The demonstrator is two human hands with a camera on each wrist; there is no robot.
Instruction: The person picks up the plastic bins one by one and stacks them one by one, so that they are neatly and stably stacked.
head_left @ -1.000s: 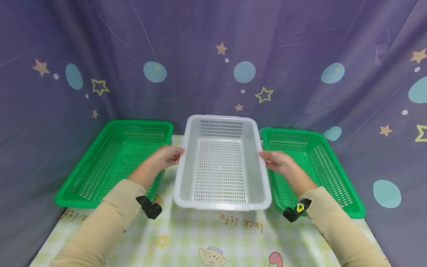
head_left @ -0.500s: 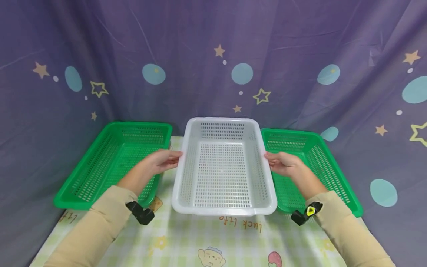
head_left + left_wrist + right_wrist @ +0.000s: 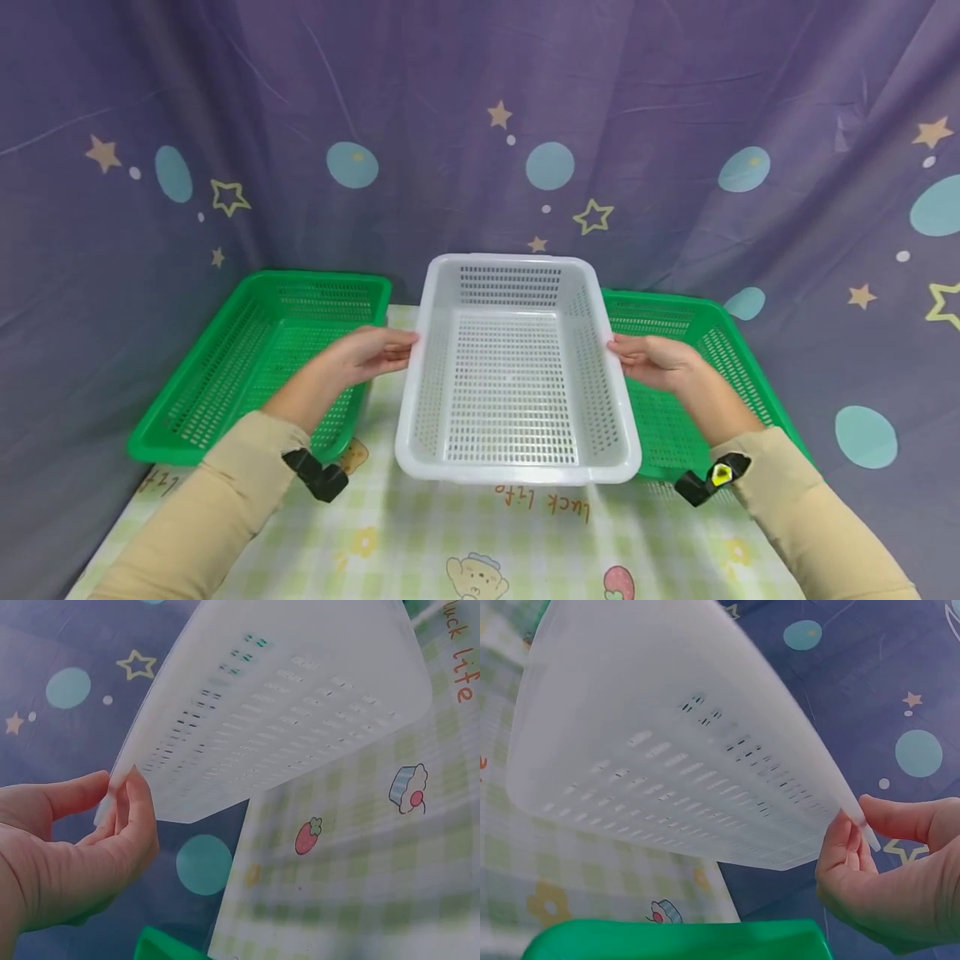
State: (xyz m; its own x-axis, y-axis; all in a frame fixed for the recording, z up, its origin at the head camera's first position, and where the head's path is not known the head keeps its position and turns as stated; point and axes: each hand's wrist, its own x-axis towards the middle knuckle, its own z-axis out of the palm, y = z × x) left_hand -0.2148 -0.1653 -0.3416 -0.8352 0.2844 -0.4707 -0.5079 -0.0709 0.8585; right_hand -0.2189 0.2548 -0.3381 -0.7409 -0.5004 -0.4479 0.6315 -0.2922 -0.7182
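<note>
A white perforated plastic basket [image 3: 517, 475] hangs above the table between two green baskets, its inside bare. My left hand [image 3: 375, 352] pinches its left rim, thumb on the outside edge and fingers curled beneath. On the opposite rim my right hand [image 3: 656, 362] pinches in the same way. From below, the left wrist view shows the slotted wall of the white basket [image 3: 247, 712] tilted above the cloth. In the right wrist view the fingers of my right hand [image 3: 889, 870] curl under the rim of the white basket [image 3: 667, 750].
On the left of the table stands a green basket [image 3: 168, 450]. Another green basket [image 3: 738, 342] is at the right, partly hidden behind the white one and my right arm. A checked tablecloth [image 3: 412, 542] covers the table, and a purple patterned curtain [image 3: 450, 125] hangs behind.
Both hands have carried the white basket slightly right and nearer the camera, so it looks larger and covers more of the right green basket. Both grips stay on its rims.
</note>
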